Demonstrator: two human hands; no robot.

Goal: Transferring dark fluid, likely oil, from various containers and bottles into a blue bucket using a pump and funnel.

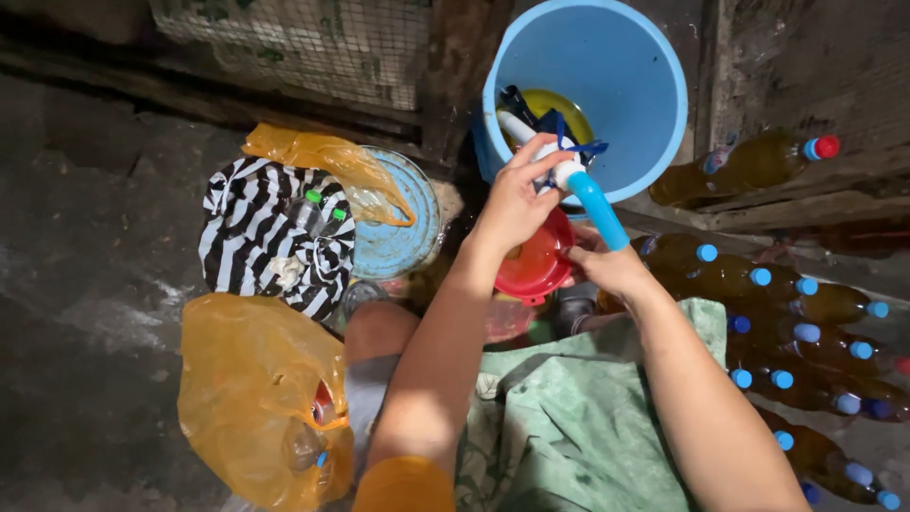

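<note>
dark concrete floor [85,284] underfoot; left hand [517,204] grips white pump [545,152], right hand [611,270] clasps blue hose [599,210].

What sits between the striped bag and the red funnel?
In the head view, a round blue lid lies between the striped bag and the red funnel, partly under an orange plastic bag.

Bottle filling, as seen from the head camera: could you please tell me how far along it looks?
Done: many capped plastic bottles of amber liquid lie at the right. In hand: the left hand grips the white-and-blue hand pump reaching into the blue plastic bucket, while the right hand steadies the red plastic funnel. Left: amber liquid shows in the bucket; the amount is unclear.
</note>
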